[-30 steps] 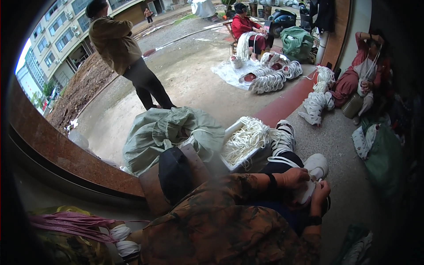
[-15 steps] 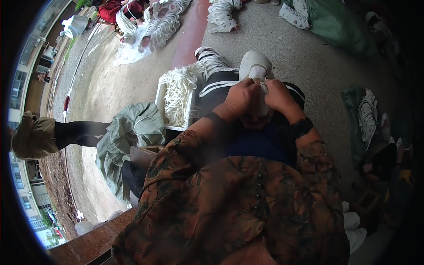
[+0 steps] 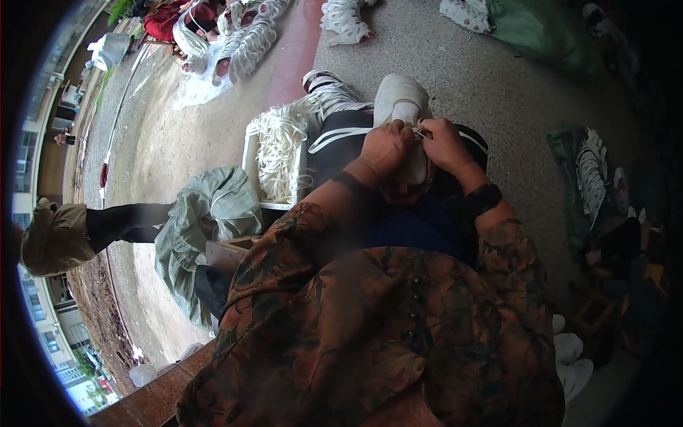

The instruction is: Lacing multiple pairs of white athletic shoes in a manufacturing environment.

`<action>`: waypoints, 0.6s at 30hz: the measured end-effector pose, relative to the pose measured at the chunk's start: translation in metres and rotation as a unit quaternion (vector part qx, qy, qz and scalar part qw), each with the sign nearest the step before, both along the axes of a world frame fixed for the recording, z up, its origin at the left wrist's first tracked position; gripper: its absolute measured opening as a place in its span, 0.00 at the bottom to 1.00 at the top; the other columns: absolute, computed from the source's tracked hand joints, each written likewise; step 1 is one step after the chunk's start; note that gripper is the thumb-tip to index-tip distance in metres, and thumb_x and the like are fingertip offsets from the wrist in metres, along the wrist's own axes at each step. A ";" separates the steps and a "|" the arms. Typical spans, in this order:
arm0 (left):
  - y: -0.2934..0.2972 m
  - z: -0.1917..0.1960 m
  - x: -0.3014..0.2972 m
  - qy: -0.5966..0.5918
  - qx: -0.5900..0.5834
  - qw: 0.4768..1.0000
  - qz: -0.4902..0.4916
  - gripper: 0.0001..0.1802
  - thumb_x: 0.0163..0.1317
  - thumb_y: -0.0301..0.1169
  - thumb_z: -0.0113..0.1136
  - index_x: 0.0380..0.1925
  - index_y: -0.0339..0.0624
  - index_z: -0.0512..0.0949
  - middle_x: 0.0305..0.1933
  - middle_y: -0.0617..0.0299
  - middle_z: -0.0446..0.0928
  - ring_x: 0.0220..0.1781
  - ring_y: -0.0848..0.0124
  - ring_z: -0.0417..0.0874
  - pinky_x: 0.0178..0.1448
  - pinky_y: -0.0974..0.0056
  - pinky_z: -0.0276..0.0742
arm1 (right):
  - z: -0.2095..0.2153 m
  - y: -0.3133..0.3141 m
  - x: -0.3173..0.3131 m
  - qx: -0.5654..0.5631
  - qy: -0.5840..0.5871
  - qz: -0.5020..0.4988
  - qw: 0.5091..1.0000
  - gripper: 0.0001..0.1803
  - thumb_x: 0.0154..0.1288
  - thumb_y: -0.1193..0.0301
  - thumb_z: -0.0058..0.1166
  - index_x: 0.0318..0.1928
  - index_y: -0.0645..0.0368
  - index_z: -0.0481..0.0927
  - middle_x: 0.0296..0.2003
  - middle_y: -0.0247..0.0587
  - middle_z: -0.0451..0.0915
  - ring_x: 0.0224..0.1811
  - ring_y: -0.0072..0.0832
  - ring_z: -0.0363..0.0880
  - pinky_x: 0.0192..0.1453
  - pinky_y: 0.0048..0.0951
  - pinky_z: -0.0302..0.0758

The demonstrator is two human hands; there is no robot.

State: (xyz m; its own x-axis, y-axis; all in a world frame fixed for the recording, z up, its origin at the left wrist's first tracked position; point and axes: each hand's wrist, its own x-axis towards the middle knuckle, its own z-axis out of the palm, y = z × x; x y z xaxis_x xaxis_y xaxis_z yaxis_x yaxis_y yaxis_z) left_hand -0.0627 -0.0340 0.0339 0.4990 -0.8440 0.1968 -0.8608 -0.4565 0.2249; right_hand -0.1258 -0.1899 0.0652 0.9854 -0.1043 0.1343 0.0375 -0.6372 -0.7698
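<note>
**Handwork beside a tray of white cords (image 3: 281,153)**

The grey speckled floor (image 3: 512,107) spreads beyond the seated person, whose brown patterned shirt (image 3: 370,320) fills the lower middle. To the left slumps a grey-green sack (image 3: 203,220), near the dark legs of a standing person (image 3: 57,238) in a tan jacket. At the upper right lies a dark green bag (image 3: 537,35). Just beside the sack, the white tray (image 3: 250,153) is heaped with the cords, and near its far corner sits a white-banded bundle (image 3: 334,92). A white shoe (image 3: 400,89) points away from the person, just beyond the hands.

The left hand (image 3: 388,146) is curled tight and the right hand (image 3: 447,142) is bent in to meet it; both pinch at the far end of a white piece (image 3: 416,171). That piece is above the lap, between the wrists and partly covered by the fingers; its full shape cannot be told. Smallest of all, a white strand (image 3: 420,133) shows between the fingertips.
</note>
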 end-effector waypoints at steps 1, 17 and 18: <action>-0.002 -0.003 0.001 0.000 0.000 1.000 0.000 0.10 0.55 0.35 0.53 0.34 0.47 0.79 0.37 0.56 0.75 0.42 0.62 0.80 0.40 0.60 0.78 | -0.003 0.001 -0.001 -0.006 0.009 -0.002 1.000 0.03 0.50 0.80 0.50 0.25 0.68 0.71 0.23 0.59 0.73 0.26 0.51 0.73 0.31 0.40 0.68; -0.012 0.022 -0.014 0.051 -0.045 0.995 0.068 0.12 0.53 0.34 0.54 0.32 0.36 0.77 0.34 0.50 0.77 0.34 0.56 0.81 0.37 0.55 0.78 | -0.014 0.023 -0.017 -0.159 -0.118 -0.093 0.976 0.06 0.53 0.76 0.55 0.32 0.66 0.78 0.31 0.56 0.76 0.32 0.51 0.76 0.37 0.43 0.73; -0.011 0.021 -0.015 0.051 -0.051 0.995 0.064 0.12 0.53 0.34 0.54 0.32 0.36 0.77 0.34 0.50 0.77 0.34 0.56 0.81 0.37 0.55 0.78 | -0.014 0.022 -0.017 -0.165 -0.124 -0.085 0.975 0.06 0.53 0.76 0.55 0.32 0.66 0.78 0.31 0.56 0.76 0.32 0.51 0.76 0.37 0.43 0.73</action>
State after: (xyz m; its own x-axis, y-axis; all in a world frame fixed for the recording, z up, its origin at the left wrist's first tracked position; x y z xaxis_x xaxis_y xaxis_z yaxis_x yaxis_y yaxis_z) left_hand -0.0776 -0.0451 0.0550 0.6236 -0.7499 0.2210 -0.7669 -0.5320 0.3589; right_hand -0.1432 -0.1678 0.0512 0.8904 -0.1733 0.4208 0.0698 -0.8618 -0.5025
